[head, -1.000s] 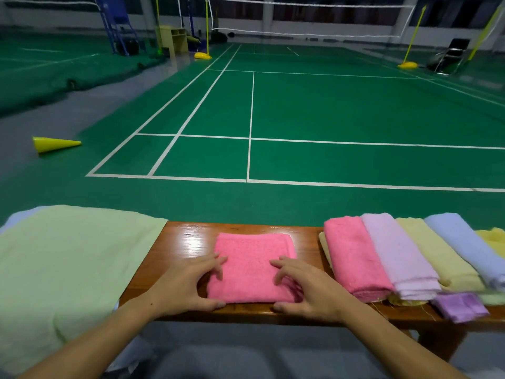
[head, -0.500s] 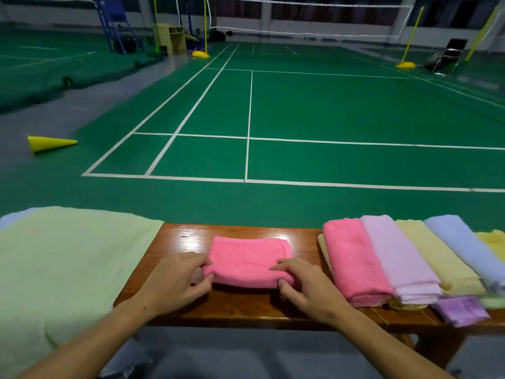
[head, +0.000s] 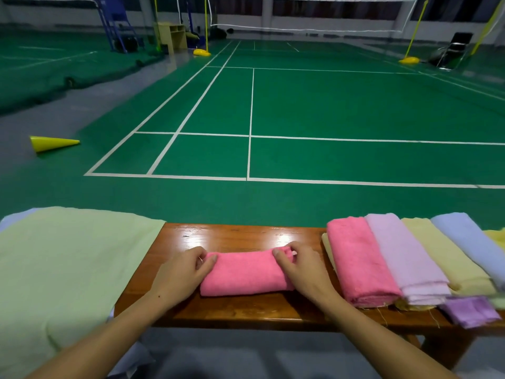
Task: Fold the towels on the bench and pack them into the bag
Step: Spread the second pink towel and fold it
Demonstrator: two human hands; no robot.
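A small pink towel (head: 246, 274), rolled into a narrow bundle, lies across the middle of the wooden bench (head: 246, 236). My left hand (head: 180, 272) grips its left end with curled fingers. My right hand (head: 299, 265) grips its right end, fingertips tucked into the fold. On the right of the bench lie several folded towels: pink (head: 355, 258), lilac (head: 401, 255), pale yellow (head: 448, 261) and light blue (head: 470, 239). A large pale green cloth (head: 60, 269) covers the bench's left end; whether it is the bag I cannot tell.
A small purple cloth (head: 470, 310) hangs over the bench's front edge at the right. Beyond the bench lies the green badminton court floor (head: 328, 105) with a net at the far end. A yellow cone (head: 52, 143) lies on its side at the left.
The pink towel went from a flat folded square to a narrow bundle, its near edge folded away from me. Both hands moved from pressing on it to gripping its ends.
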